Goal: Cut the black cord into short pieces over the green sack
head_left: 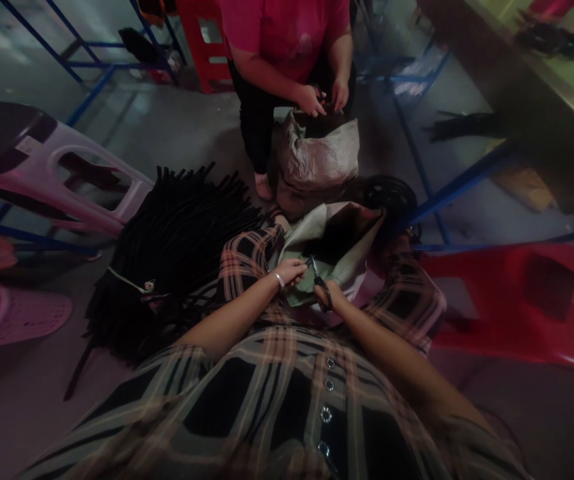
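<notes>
My right hand [335,295] is closed around the black handles of a pair of scissors [315,268], whose metal blades point up and away from me. Close to the blade tips, the fingers of my left hand [293,270] are pinched together; a small dark thing seems to be between them, too dim to name. Both hands are over the near edge of an open greenish sack [301,235] between my knees, its inside dark. Left of my leg lies a large bundle of black strips [181,220], bound with a pale tie.
Opposite, a co-worker in a pink shirt [289,33] has both hands above another sack [321,160]. A plastic stool [61,157] and a pink basket [21,313] are left. On the right are a red stool [507,327] and a blue-framed table [471,180].
</notes>
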### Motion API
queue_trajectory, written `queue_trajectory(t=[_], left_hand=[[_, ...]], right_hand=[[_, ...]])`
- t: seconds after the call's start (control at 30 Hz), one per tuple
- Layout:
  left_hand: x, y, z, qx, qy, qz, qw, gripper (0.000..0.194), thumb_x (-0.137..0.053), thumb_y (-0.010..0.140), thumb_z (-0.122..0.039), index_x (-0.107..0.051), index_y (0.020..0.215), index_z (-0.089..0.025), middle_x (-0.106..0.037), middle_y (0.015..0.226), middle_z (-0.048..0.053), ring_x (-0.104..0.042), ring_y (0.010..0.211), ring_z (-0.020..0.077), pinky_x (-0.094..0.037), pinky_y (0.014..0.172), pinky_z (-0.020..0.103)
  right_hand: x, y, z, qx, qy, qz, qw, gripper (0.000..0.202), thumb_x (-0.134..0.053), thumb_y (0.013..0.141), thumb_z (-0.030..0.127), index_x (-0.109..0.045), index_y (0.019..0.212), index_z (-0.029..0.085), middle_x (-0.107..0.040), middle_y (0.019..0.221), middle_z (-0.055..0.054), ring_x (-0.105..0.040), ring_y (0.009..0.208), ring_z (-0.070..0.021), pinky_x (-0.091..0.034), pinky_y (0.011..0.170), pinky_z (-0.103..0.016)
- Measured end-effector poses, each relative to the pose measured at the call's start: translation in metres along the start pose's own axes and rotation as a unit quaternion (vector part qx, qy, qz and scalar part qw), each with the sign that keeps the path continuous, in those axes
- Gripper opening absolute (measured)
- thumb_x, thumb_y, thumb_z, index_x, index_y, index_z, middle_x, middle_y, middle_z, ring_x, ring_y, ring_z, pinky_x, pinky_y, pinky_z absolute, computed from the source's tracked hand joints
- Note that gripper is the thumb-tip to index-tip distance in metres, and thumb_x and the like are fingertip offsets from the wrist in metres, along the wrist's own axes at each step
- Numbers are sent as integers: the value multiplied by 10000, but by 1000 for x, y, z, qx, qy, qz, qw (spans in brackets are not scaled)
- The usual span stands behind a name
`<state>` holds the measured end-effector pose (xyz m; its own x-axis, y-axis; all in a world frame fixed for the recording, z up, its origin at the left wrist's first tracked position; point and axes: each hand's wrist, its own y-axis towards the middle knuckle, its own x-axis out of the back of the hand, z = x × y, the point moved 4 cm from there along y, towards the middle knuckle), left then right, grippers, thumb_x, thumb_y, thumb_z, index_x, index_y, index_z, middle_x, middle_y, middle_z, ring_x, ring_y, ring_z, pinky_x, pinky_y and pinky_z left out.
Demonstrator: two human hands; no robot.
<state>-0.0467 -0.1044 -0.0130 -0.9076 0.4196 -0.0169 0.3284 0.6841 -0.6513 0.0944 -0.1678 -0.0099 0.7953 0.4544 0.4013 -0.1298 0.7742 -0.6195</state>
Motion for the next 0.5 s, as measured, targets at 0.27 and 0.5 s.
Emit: queue_trajectory(t=[0.27, 0.5], left_hand=[[3, 2, 1, -2, -8, 1, 1000, 164, -580, 818, -309, -548, 829, -149, -510, 536, -56, -395, 351, 24, -246, 359, 129], [4, 2, 1, -5, -7, 1, 1000, 178, -601, 798, -314, -557, 821, -144, -513, 543, -52, -395, 353, 21, -245, 360, 130]], right_hand=[[-1, -2, -1, -40, 38, -32, 998, 255, -467, 767, 231, -491, 527, 149, -482, 398, -15, -474, 340, -108, -330, 370, -187], [-3, 3, -7, -43, 40, -41, 997, 271, -479, 757, 253, -460, 504, 158, -445, 376, 8, -440, 323, -91, -302, 362, -181]])
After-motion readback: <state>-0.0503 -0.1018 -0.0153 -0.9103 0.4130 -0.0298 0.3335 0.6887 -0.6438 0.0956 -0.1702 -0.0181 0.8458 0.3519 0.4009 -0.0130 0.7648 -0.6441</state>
